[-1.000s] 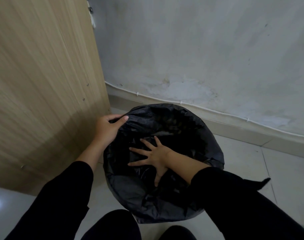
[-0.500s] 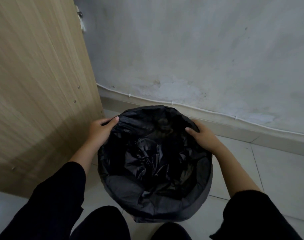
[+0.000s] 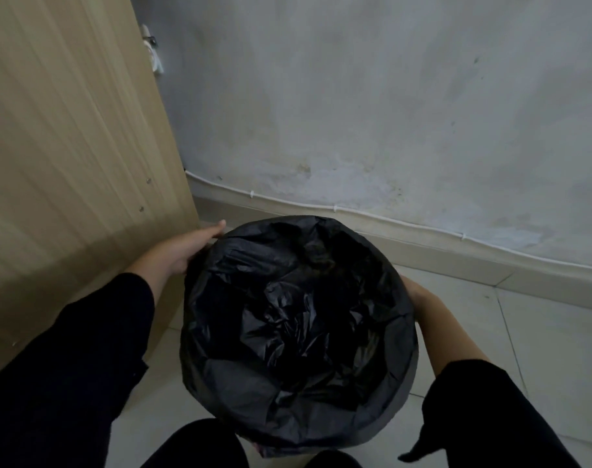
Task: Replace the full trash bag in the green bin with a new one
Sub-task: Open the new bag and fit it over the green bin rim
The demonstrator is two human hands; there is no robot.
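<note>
bag (image 3: 298,319), black and crumpled, lined the bin (image 3: 407,396) on the floor (image 3: 541,332), its edge folded out over the rim so that almost none of the bin's own wall showed. it stood just in front of a wood panel (image 3: 68,146) and a grey wall (image 3: 389,113). the left hand (image 3: 186,246) lay against the far-left side of the rim, fingers stretched along the plastic, loosely open rather than clamped. the right hand (image 3: 414,293) was mostly hidden behind the right side of the rim; whether it gripped anything could not be told. the bin sat squarely between the two hands, mouth upward, each hand about as near as the other. the lining looked done, so the next move was probably to settle or shift the bin, both sides together.
</note>
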